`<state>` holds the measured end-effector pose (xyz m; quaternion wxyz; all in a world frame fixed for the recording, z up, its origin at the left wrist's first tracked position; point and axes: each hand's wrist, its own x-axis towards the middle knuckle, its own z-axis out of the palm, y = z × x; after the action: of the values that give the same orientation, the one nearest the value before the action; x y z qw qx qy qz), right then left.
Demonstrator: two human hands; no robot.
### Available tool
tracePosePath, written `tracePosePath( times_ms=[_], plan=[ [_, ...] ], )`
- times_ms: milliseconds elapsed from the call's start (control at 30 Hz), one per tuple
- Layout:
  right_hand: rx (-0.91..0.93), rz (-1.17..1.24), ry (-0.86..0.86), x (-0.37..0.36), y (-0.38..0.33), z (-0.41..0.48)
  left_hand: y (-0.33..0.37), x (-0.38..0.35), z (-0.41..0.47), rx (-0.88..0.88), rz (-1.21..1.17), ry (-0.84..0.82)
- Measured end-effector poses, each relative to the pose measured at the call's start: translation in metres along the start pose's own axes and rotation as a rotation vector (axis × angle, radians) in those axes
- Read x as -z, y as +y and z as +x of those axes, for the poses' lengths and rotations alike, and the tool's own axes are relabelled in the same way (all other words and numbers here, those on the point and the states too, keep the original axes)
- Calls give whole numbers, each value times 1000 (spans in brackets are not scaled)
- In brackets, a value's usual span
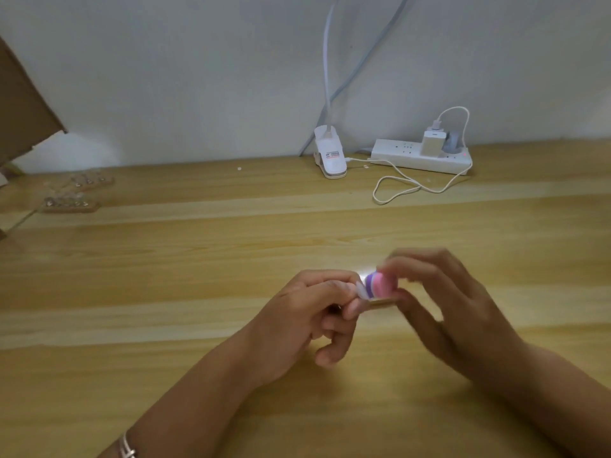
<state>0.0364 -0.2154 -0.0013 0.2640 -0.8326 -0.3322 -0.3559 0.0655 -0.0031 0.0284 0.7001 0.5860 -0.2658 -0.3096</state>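
Observation:
A small round object with pink, purple and white bands is held between both hands above the wooden table. My left hand pinches its left, white end between thumb and forefinger. My right hand holds its pink right end with the fingertips; that hand is blurred. Fingers hide part of the object.
A white clip lamp and a white power strip with a charger and a looping white cable sit at the back by the wall. Two brown strips with metal studs lie far left, near cardboard.

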Motion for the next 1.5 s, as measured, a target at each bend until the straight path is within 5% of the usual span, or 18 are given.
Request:
tracePosePath(
  times_ms=[100,267,433,567,733,900,1033,1200,1333,1500],
  plan=[
    [-86,29,79,7,4,2,2,3,0,40,-34,-22],
    [88,2,-2,-4,-9,-1,-2,0,1,86,-78,-43],
    [-23,7,46,5,-2,3,1,2,2,87,-77,-6],
    [150,-72,-30,-5,-11,0,0,1,1,73,-108,-4],
    [-45,16,36,5,2,3,2,3,1,73,-99,-13],
    [116,-73,-36,-3,-8,2,-2,1,2,96,-66,12],
    [-37,-107,-12,7,7,4,0,2,2,85,-61,22],
    [92,-63,-69,-1,-3,1,-1,0,1,68,-115,-14],
    [-88,-9,15,8,9,3,1,0,1,53,-99,-4],
    [87,-35,-56,-1,-3,1,-3,1,2,44,-27,36]
  ],
)
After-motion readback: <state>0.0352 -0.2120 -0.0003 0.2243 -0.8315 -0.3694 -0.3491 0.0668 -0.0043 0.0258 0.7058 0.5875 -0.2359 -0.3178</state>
